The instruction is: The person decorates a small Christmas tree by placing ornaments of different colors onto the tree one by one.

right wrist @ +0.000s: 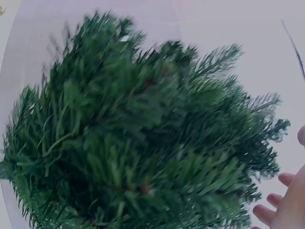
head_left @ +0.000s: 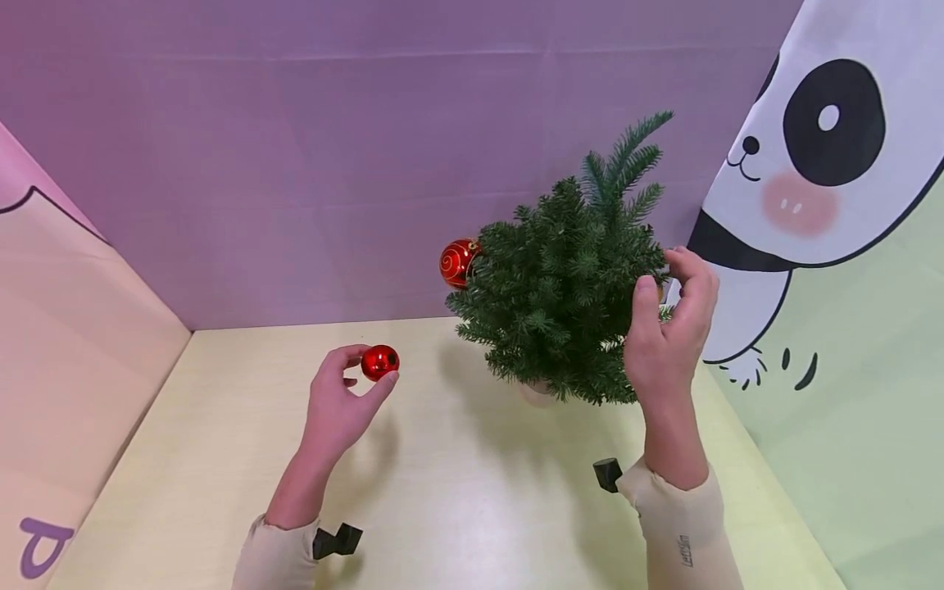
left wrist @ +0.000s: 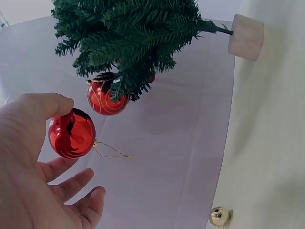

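My left hand point(head_left: 342, 401) pinches a shiny red Christmas bauble point(head_left: 379, 362) between thumb and fingers, above the table. A gold hanging loop point(left wrist: 114, 151) trails from the bauble in the left wrist view. To its right stands a small green artificial Christmas tree point(head_left: 560, 287) on a round pale wooden base point(left wrist: 246, 37). On the tree's left side hangs a larger red bauble with gold swirls point(head_left: 459, 262). My right hand point(head_left: 671, 328) is at the tree's right side, fingers bent and parted, holding nothing visible. Whether it touches the branches cannot be told.
A small gold bauble point(left wrist: 219, 216) lies on the pale tabletop point(head_left: 442, 492) in the left wrist view. Behind the tree rises a purple cloth wall point(head_left: 332, 188). A panda-printed panel point(head_left: 833, 246) borders the right side, and a pink panel point(head_left: 59, 328) the left.
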Demonstrator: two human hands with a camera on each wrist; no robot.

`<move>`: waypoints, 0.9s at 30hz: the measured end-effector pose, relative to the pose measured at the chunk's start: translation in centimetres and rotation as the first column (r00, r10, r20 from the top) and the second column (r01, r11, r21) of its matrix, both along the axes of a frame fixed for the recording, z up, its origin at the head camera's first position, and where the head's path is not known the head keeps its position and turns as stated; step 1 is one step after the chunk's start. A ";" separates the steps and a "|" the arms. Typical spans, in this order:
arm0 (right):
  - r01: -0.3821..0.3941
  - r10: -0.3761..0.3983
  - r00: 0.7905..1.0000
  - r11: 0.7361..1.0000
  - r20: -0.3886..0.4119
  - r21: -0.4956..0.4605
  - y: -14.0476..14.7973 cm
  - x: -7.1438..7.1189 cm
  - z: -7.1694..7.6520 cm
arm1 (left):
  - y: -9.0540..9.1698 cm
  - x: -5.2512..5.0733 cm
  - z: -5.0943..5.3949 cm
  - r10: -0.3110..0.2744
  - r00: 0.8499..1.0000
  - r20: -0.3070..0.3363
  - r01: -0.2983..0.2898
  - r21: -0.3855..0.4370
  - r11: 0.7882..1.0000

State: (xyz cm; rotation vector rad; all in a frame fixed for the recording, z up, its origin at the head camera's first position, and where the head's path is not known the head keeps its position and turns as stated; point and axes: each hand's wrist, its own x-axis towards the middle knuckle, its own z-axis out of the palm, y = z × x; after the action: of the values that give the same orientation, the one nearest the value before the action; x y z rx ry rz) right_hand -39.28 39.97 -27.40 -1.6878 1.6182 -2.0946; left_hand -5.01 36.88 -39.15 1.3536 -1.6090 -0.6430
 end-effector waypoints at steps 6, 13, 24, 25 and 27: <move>-0.005 0.006 1.000 0.999 0.025 -0.052 1.3 1.0 0.6 | 0.1 -0.6 0.7 -0.039 0.999 -0.011 0.039 -0.035 0.999; -0.283 0.291 0.955 0.950 0.049 -0.131 3.5 2.7 0.9 | 0.3 -1.7 2.1 -0.116 0.992 -0.049 0.110 -0.115 0.987; -0.555 0.553 0.818 0.831 -0.159 0.037 3.8 5.0 0.4 | 2.8 -4.6 7.5 -0.217 0.974 -0.067 0.197 -0.225 0.954; -0.571 0.572 0.802 0.819 -0.169 0.063 3.8 5.1 0.4 | 2.8 -4.7 7.7 -0.232 0.970 -0.065 0.210 -0.242 0.947; -0.595 0.605 0.776 0.796 -0.179 0.113 3.8 5.4 0.4 | 2.7 -4.8 7.7 -0.260 0.964 -0.061 0.235 -0.269 0.934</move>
State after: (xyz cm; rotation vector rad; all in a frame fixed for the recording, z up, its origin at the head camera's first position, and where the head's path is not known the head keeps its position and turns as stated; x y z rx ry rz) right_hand -33.90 43.78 -26.97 -2.0970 0.9390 -1.5864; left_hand -9.80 39.56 -31.46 0.9237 -1.7337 -0.6108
